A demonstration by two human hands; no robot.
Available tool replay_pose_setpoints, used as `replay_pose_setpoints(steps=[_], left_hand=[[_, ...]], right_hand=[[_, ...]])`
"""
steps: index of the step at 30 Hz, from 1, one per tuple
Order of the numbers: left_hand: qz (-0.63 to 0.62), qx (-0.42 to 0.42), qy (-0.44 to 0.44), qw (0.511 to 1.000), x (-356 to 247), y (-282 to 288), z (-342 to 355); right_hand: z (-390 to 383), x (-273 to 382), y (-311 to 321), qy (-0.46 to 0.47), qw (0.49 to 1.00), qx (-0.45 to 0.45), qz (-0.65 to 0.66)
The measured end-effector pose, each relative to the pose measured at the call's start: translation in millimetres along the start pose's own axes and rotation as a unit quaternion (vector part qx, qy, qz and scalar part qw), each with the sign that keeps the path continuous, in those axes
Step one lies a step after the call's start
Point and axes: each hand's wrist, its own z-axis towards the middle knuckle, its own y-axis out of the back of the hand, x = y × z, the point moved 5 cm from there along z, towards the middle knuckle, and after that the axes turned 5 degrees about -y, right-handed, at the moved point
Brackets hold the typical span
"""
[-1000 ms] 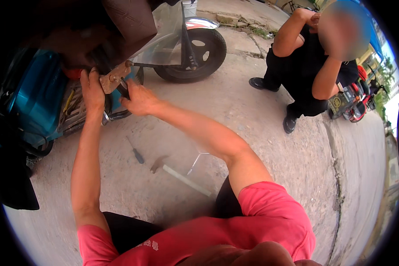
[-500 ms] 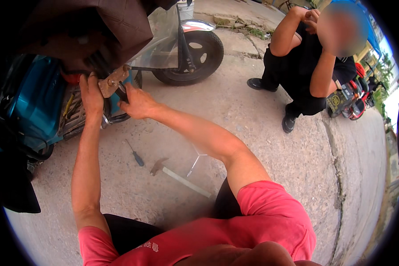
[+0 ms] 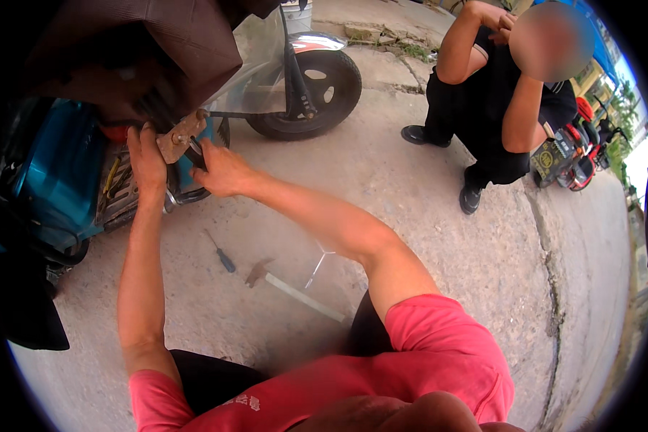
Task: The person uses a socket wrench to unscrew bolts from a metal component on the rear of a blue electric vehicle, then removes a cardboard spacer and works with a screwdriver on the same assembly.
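A flat, rusty brown metal plate (image 3: 177, 140) with a bolt-like piece stands at the teal electric scooter's side (image 3: 57, 169). My left hand (image 3: 148, 162) is closed against its left edge, the fingers pointing up and their tips partly hidden. My right hand (image 3: 223, 171) is closed around a dark tool with a shiny metal part (image 3: 196, 147), pressed close to the plate's right side. Its kind is mostly hidden by my fingers. Both forearms reach forward from my pink sleeves.
On the concrete lie a screwdriver (image 3: 225, 258), a hammer (image 3: 295, 293) and a thin Y-shaped metal wrench (image 3: 318, 265). A brown cover (image 3: 173, 43) hangs over the scooter, near its front wheel (image 3: 313, 93). Another person (image 3: 482, 108) squats at the right; red scooters (image 3: 572, 155) stand behind.
Both hands stay at the metal plate. The plate and my right hand have shifted slightly, and the whole view has moved a little. The squatting person's head has moved slightly left.
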Motion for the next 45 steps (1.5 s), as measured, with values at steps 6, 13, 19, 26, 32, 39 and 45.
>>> replay_pose_setpoints(steps=[6, 13, 19, 26, 32, 39, 45], left_hand=[[0.007, -0.046, -0.019, 0.999, -10, -1, -3], [-0.006, -0.023, -0.030, 0.999, -12, -1, -3], [-0.015, -0.033, -0.025, 0.999, -6, -2, -2], [-0.023, -0.017, -0.018, 0.999, -1, -1, 1], [-0.012, -0.032, -0.021, 0.999, -10, -2, -3], [-0.017, -0.031, -0.019, 0.999, -7, -2, -1], [-0.022, -0.036, -0.021, 0.999, -8, -3, -3]], right_hand=[[-1, 4, 2, 0.002, 1.000, -0.007, -0.012], [-1, 4, 2, 0.000, 1.000, 0.000, -0.007], [-1, 5, 4, -0.009, 1.000, 0.005, -0.004], [0, 4, 2, -0.010, 1.000, 0.005, -0.004], [0, 4, 1, 0.004, 1.000, -0.011, -0.007], [2, 3, 1, -0.001, 1.000, -0.003, -0.012], [2, 2, 0, 0.003, 1.000, -0.007, -0.010]])
